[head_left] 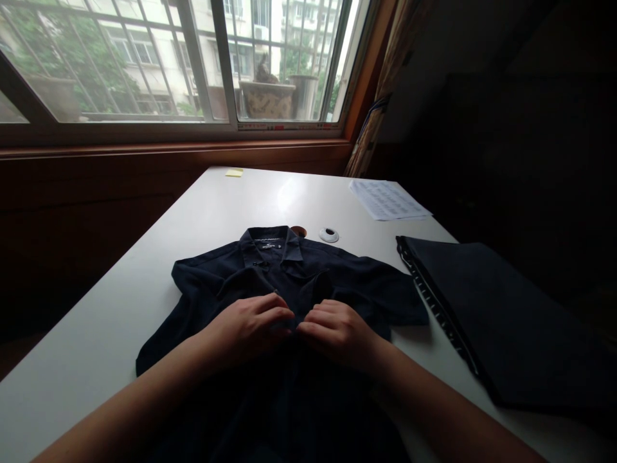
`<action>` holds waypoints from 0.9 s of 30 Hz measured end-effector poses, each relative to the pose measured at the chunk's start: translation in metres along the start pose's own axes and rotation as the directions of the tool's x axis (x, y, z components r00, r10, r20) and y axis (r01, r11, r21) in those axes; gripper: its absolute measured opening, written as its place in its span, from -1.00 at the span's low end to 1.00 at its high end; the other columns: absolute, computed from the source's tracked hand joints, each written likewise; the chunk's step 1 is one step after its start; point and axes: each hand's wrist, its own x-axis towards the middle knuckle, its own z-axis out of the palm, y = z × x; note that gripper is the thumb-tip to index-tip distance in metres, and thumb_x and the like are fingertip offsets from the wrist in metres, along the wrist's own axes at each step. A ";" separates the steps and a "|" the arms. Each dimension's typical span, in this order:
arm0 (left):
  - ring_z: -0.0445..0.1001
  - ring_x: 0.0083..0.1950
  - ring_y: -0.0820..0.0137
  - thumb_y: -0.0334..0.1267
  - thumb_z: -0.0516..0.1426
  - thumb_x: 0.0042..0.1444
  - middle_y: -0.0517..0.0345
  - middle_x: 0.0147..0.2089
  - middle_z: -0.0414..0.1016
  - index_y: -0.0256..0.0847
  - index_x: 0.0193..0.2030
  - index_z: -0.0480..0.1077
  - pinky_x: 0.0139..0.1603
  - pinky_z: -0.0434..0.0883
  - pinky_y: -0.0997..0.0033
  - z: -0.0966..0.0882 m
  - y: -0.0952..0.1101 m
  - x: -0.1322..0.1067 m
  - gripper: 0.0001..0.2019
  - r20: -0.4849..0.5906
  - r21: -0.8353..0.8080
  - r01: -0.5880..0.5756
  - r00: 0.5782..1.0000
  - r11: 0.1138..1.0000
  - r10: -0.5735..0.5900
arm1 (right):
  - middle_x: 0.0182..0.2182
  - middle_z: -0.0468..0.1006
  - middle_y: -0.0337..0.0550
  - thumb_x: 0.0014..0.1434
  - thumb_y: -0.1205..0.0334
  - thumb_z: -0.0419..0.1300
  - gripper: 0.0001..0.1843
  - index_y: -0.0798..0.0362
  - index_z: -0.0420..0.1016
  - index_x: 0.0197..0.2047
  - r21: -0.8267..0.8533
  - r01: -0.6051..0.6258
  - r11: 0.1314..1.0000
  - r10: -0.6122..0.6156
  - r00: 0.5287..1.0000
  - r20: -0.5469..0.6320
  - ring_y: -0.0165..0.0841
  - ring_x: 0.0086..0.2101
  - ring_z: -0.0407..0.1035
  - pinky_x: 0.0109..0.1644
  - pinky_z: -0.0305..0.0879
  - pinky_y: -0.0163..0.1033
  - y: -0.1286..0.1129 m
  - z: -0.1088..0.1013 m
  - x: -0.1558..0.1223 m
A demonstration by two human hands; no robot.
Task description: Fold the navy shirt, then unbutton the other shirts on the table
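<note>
A dark navy short-sleeved shirt (308, 379) lies spread on the white table, its collar toward the window and its front facing up. My left hand (258, 323) is closed on the left side of the front opening, fingers bent against the cloth. Close beside it, my right hand (332, 328) pinches the opposite side of the opening, the fingers curled. A small gap separates the two hands. The fabric near the upper front is raised and creased. Whether a button sits between my fingertips is hidden.
The white table (144, 257) stands below a barred window. A dark folded cloth-like item with a pale-striped edge (511, 315) lies at the right. Printed papers (388, 199), a yellow sticky note (234, 172) and a round grommet cover (329, 235) are farther back.
</note>
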 end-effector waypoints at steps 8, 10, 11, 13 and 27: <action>0.54 -0.15 0.34 -0.13 0.20 0.28 0.07 -0.08 0.50 -0.14 0.05 0.40 -0.14 0.49 0.41 0.013 0.003 0.001 -0.74 0.048 -0.126 0.072 0.997 0.989 -0.066 | -0.34 0.58 -0.19 0.35 0.37 0.16 -0.90 0.08 0.47 -0.09 0.024 0.063 0.998 -0.062 0.997 -0.053 -0.39 -0.33 0.44 -0.19 0.30 -0.20 -0.001 -0.006 -0.004; 0.53 -0.21 0.37 -0.17 0.21 0.27 0.10 -0.13 0.50 -0.15 0.00 0.42 -0.21 0.46 0.44 0.013 0.004 0.001 -0.78 0.049 -0.140 0.092 0.995 0.986 -0.086 | -0.33 0.59 -0.18 0.34 0.39 0.16 -0.89 0.08 0.47 -0.09 0.028 0.072 0.997 -0.070 0.995 -0.070 -0.39 -0.32 0.44 -0.17 0.32 -0.20 -0.001 -0.006 -0.004; 0.52 -0.23 0.39 -0.19 0.22 0.26 0.12 -0.16 0.50 -0.16 -0.03 0.42 -0.24 0.44 0.45 0.013 0.004 0.001 -0.80 0.050 -0.146 0.099 0.994 0.984 -0.093 | -0.33 0.59 -0.18 0.33 0.40 0.16 -0.89 0.09 0.47 -0.09 0.026 0.077 0.997 -0.075 0.994 -0.078 -0.39 -0.32 0.45 -0.17 0.32 -0.19 -0.001 -0.006 -0.004; 0.50 -0.26 0.40 -0.22 0.22 0.25 0.14 -0.18 0.49 -0.17 -0.07 0.43 -0.27 0.42 0.46 0.013 0.005 0.001 -0.85 0.050 -0.163 0.112 0.993 0.980 -0.105 | -0.33 0.59 -0.17 0.32 0.41 0.17 -0.89 0.11 0.47 -0.09 0.017 0.087 0.996 -0.086 0.992 -0.090 -0.39 -0.33 0.44 -0.17 0.33 -0.19 -0.002 -0.007 -0.003; 0.44 -0.30 0.45 -0.39 0.17 0.23 0.18 -0.26 0.45 -0.18 -0.22 0.41 -0.30 0.33 0.48 0.012 0.009 0.001 -0.96 -0.021 -0.229 0.071 0.997 0.971 -0.078 | -0.36 0.59 -0.19 0.28 0.42 0.23 -0.89 0.11 0.47 -0.12 0.034 0.092 0.995 -0.085 0.982 -0.170 -0.42 -0.36 0.46 -0.19 0.36 -0.22 -0.006 -0.010 -0.001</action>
